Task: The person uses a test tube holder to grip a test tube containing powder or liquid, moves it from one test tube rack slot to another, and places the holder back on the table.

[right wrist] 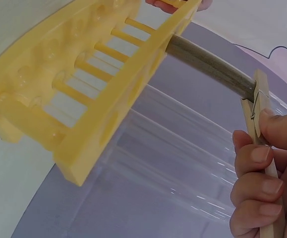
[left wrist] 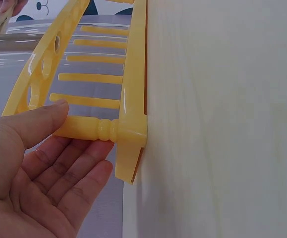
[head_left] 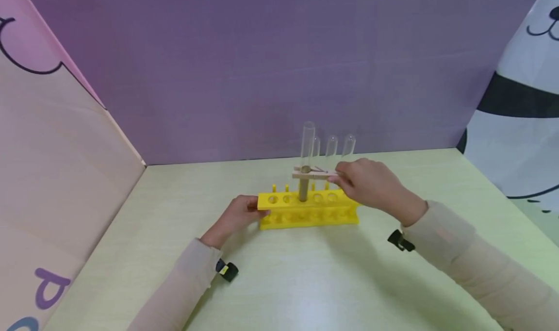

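Note:
A yellow test tube rack stands upright on the table. My left hand holds its left end; thumb and fingers are round the end post. My right hand grips the handle of a wooden test tube holder, thumb on one arm and fingers curled round the other. The holder's jaws clasp an upright test tube about its middle. Murky grey-brown liquid fills the tube's lower part. Its bottom end is right at the third hole from the left in the rack's top plate.
Three clear test tubes stand upside down at the rack's back right, partly behind my right hand. Bare yellow pegs line the rack's back left. A purple panel rises behind the pale table, with printed panels at both sides.

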### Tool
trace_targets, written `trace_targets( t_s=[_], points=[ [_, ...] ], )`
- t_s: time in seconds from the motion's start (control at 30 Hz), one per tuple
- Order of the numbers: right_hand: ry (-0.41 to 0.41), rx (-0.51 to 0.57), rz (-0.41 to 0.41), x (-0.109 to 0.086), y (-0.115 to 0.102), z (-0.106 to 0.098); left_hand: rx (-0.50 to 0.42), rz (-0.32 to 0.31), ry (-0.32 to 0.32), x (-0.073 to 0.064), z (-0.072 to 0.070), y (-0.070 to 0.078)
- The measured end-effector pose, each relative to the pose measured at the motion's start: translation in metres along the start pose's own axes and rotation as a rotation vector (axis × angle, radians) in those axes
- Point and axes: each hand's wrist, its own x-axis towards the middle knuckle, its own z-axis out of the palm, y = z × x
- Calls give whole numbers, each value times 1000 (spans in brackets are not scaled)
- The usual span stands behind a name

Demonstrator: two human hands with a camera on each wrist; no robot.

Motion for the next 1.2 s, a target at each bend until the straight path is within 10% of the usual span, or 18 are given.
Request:
trace_targets(
  t_s=[1.2],
  points=[
    [4, 31, -12, 14, -14, -1, -9, 19, -2, 0, 2, 1]
  ],
)
